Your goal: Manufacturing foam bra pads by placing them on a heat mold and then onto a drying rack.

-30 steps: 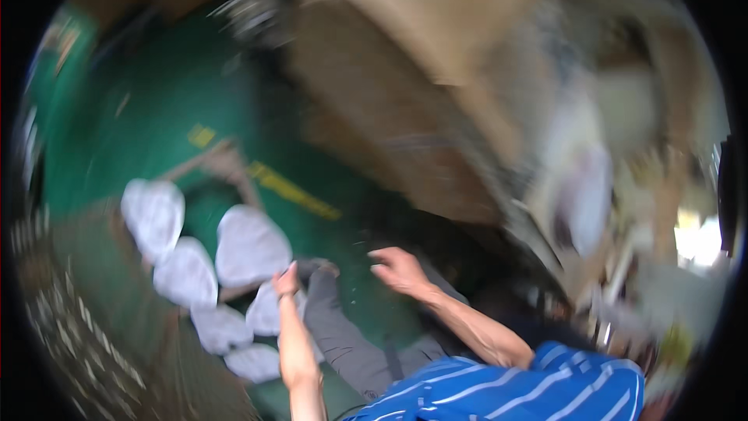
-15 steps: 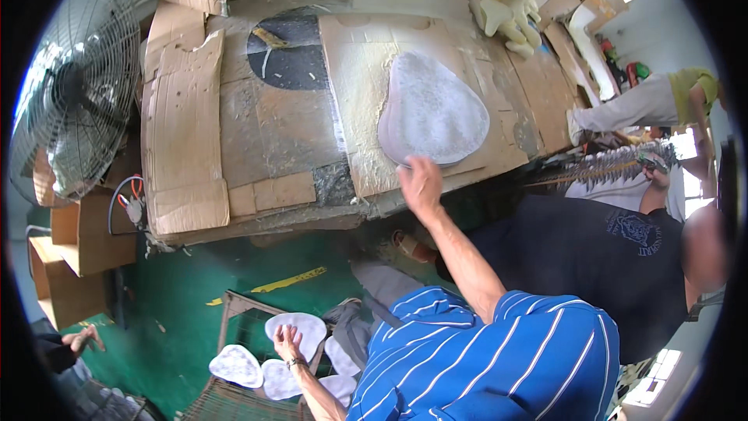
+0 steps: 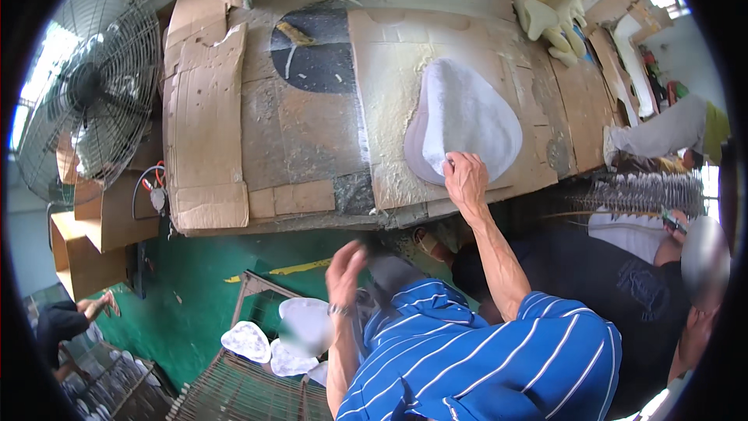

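Observation:
On the cardboard-covered table lies a stack of rounded triangular, pale grey fuzzy pads. My right hand (image 3: pixel 467 178) is closed on the near edge of the top pad (image 3: pixel 471 121), fingers pinched at its rim. This top pad sits shifted to the right, baring the left side of a lower pad (image 3: pixel 417 144). My left hand (image 3: pixel 345 271), slightly blurred, hangs off the table's near side with loosely bent fingers and nothing in it. Beside and below it, a similar white pad (image 3: pixel 305 321) and smaller pads (image 3: pixel 247 341) rest on a wire rack (image 3: pixel 234 390).
A large fan (image 3: pixel 89 86) and open cardboard boxes (image 3: pixel 93 245) stand at the left. Yellow foam pieces (image 3: pixel 552 15) lie at the table's far right. A person in a dark shirt (image 3: pixel 576 296) is close on my right; another person's hand (image 3: pixel 97 306) shows at far left.
My right hand has closed on the top pad's near edge, and that pad has shifted right over the one below. My left hand has risen from the pads on the rack. The view has turned slightly.

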`<control>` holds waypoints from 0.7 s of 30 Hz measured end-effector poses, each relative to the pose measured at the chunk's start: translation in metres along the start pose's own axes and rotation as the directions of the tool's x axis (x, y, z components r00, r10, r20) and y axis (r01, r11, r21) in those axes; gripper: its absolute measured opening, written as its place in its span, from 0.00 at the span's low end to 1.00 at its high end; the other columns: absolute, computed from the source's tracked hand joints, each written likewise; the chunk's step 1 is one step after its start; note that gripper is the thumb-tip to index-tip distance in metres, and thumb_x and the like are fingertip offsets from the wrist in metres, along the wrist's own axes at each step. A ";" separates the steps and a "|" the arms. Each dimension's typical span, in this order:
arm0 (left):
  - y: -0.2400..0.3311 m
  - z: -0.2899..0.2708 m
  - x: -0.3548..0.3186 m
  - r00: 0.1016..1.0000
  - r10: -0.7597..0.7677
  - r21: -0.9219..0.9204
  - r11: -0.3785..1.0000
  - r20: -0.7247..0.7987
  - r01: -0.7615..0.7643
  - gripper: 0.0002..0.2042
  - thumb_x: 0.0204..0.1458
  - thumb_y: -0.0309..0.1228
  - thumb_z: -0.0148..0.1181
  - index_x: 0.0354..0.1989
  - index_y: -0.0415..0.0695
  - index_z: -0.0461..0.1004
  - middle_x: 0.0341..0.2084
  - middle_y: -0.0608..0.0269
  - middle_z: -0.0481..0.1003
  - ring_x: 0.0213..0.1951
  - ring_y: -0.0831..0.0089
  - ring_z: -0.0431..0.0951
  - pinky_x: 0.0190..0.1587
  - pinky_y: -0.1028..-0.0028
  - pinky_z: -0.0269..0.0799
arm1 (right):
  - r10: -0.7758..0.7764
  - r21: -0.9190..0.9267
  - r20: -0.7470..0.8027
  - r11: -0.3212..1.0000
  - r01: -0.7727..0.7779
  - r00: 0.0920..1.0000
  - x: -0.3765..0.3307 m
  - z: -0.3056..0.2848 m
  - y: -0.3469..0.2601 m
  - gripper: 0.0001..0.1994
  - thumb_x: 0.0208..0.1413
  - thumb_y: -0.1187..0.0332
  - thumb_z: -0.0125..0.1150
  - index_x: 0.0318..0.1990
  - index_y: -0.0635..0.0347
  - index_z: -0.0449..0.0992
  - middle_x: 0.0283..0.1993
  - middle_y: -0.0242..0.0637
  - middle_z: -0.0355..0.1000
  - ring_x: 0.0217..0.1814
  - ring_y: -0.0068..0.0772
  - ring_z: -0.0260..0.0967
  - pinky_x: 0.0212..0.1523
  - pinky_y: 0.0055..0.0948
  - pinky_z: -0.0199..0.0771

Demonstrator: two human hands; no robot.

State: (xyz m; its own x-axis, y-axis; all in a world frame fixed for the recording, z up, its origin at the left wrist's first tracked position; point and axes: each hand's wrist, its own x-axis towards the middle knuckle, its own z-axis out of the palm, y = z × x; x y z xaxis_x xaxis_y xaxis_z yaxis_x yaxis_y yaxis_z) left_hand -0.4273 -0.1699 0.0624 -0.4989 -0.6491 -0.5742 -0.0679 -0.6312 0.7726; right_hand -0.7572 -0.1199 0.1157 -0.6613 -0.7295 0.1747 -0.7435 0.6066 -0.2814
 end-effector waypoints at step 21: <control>-0.029 -0.121 -0.084 0.582 0.432 0.325 0.902 -0.689 -0.284 0.12 0.53 0.20 0.58 0.45 0.37 0.67 0.33 0.45 0.71 0.38 0.44 0.75 0.39 0.57 0.71 | -0.503 0.415 0.626 0.862 0.292 0.596 -0.176 0.061 -0.372 0.15 0.50 0.62 0.62 0.37 0.67 0.82 0.30 0.54 0.78 0.34 0.52 0.79 0.40 0.43 0.76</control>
State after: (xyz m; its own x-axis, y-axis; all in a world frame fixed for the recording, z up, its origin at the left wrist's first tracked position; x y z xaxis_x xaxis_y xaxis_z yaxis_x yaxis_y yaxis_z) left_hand -0.2788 -0.1485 0.0552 0.2760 -0.9428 -0.1868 -0.2004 -0.2465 0.9482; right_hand -0.3586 -0.2362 0.1323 0.0415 -0.9378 -0.3446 -0.7925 0.1792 -0.5829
